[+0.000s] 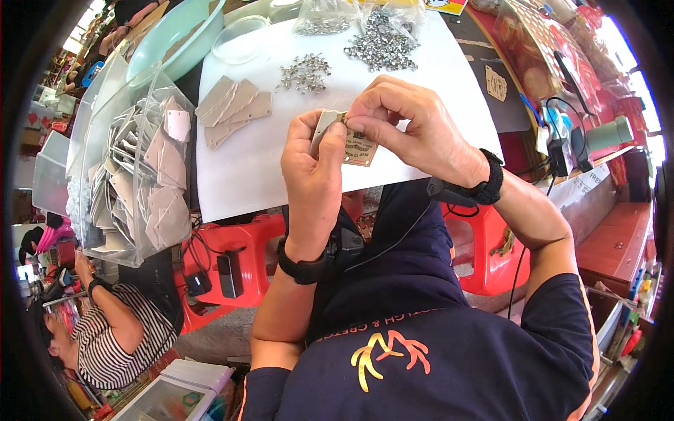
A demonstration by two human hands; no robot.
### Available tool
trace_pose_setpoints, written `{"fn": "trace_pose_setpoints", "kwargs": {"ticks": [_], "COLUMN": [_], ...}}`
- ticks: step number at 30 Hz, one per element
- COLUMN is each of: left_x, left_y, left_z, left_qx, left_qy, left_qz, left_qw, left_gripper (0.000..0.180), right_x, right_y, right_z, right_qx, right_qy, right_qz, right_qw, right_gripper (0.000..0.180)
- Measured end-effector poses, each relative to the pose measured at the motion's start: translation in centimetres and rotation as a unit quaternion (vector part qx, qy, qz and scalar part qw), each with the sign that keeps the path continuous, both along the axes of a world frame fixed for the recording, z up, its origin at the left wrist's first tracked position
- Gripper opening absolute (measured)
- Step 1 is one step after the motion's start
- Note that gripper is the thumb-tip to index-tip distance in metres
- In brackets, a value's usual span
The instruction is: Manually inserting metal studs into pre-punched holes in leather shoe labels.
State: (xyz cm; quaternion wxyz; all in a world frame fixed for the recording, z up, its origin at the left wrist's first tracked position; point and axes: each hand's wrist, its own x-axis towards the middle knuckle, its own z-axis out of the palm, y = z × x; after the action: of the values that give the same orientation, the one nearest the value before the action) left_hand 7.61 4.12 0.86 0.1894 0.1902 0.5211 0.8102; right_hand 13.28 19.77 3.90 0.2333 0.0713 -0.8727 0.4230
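My left hand (312,168) is closed around a flat tan board tag (359,153) with dark printing and small corner holes. A plain grey piece (321,130) is also between its thumb and fingers. My right hand (418,123) pinches at the tag's top edge, thumb against forefinger; what sits in the pinch is too small to make out. Left of my hands, several grey board pieces (235,109) lie overlapping on the white sheet (239,175). Beyond them is a small heap of shiny metal fasteners (305,73), with a larger heap (382,41) farther back.
A clear plastic bin (144,256) full of grey pieces stands at the left, beside a pale green basin (168,35). One tag (496,83) lies on the dark surface at right. A red stool (246,263) is below the table. Another person (123,330) sits at left.
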Motion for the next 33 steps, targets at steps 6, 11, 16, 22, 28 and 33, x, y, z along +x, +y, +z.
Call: {"fn": "trace_pose_setpoints", "kwargs": {"ticks": [6, 11, 16, 22, 28, 33], "left_x": [0.0, 0.2, 0.4, 0.2, 0.3, 0.2], "left_y": [0.0, -0.1, -0.2, -0.5, -0.4, -0.1], "left_z": [-0.2, 0.2, 0.2, -0.1, 0.0, -0.7], "left_qx": [-0.022, -0.053, -0.045, -0.058, -0.053, -0.03], "left_qy": [0.041, 0.065, 0.07, 0.096, 0.095, 0.088], "left_qz": [0.013, 0.025, 0.028, 0.016, 0.005, -0.013], "left_qw": [0.999, 0.996, 0.996, 0.994, 0.994, 0.996], "left_gripper": [0.02, 0.019, 0.018, 0.017, 0.014, 0.013], "right_x": [0.0, 0.2, -0.2, -0.3, -0.7, -0.8], "right_y": [-0.4, -0.5, -0.4, 0.4, 0.7, 1.0], "right_z": [0.1, 0.4, 0.1, 0.0, -0.4, -1.1], "right_qx": [-0.025, -0.073, -0.038, 0.0, -0.03, -0.078], "right_qy": [-0.027, -0.076, -0.012, -0.014, -0.011, -0.061], "right_qz": [-0.017, -0.022, -0.034, 0.024, 0.029, 0.034], "right_qw": [0.999, 0.994, 0.999, 1.0, 0.999, 0.994], "right_gripper": [0.01, 0.01, 0.017, 0.013, 0.017, 0.019]}}
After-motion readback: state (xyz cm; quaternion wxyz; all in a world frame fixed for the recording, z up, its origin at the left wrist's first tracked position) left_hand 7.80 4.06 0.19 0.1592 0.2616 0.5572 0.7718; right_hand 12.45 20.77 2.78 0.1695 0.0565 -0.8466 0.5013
